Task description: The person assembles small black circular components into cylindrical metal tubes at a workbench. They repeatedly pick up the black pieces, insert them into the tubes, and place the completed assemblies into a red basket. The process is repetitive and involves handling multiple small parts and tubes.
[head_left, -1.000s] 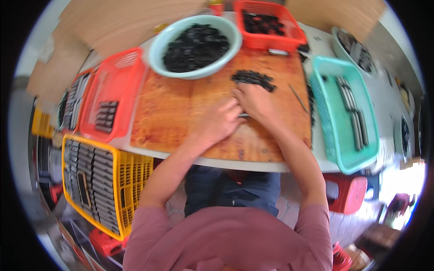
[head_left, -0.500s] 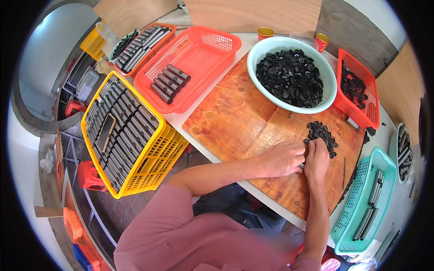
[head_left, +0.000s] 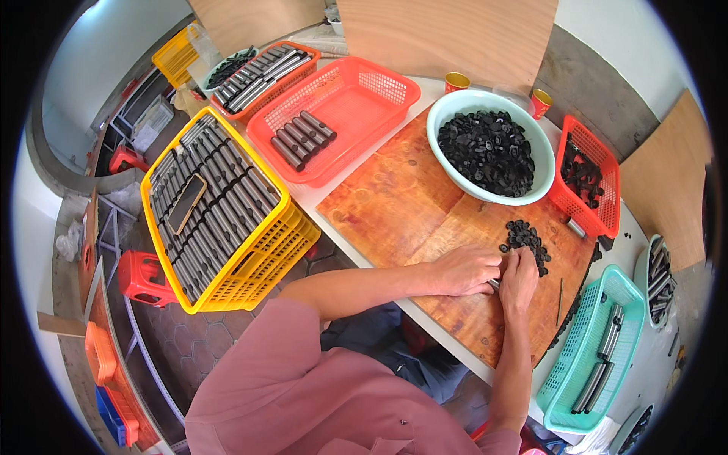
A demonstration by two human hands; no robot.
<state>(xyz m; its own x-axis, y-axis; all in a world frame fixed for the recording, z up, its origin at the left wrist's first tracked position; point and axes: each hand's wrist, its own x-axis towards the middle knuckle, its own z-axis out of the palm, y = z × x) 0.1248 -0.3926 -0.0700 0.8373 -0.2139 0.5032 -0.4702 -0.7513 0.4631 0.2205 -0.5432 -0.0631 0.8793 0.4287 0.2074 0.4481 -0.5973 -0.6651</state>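
Our left hand [head_left: 469, 271] is closed round a grey metal tube [head_left: 495, 284], nearer us than the pale bowl [head_left: 544, 153]; our right hand [head_left: 519, 279] bends close beside it, and we cannot tell whether those fingertips pinch anything. We'd do well to hold the tube steady and low (the board could brace our wrists). Between bowl and hands, black parts [head_left: 528, 243] lie heaped on the stained wooden board [head_left: 387, 189]; beyond the bowl, a plywood sheet [head_left: 447, 38] stands upright.

A silvery tube [head_left: 494, 283], mostly hidden, is held near a loosely spread heap of small black pieces [head_left: 529, 244].
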